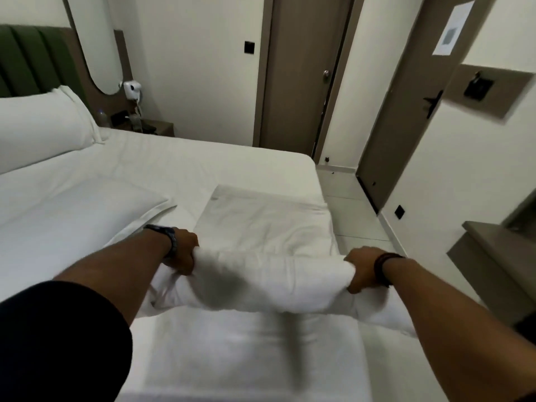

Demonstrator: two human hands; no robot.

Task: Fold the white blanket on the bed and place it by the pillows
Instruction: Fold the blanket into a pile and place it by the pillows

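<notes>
Broadly, I see the bed [203, 163] filling most of the view, covered in a smooth white sheet with faint creases. On it, toward the foot corner, lies the white blanket [261, 227], soft and thick, its far part flat and roughly rectangular with a straight folded edge, its near part bunched into a puffy, blurred roll between my two hands. Up at the head end, well apart from the blanket, a plump white pillow [40, 126] leans against a green padded headboard [32, 59] with vertical ribs. Beyond the bed stands a brown door [301, 71] with a small round knob.

My left hand [182, 253], a dark watch on the wrist, is closed tight on the roll's left end, fingers buried in the cloth. My right hand [362, 271], a dark band at its wrist, is curled shut on the right end, fabric bulging out past the knuckles.
</notes>
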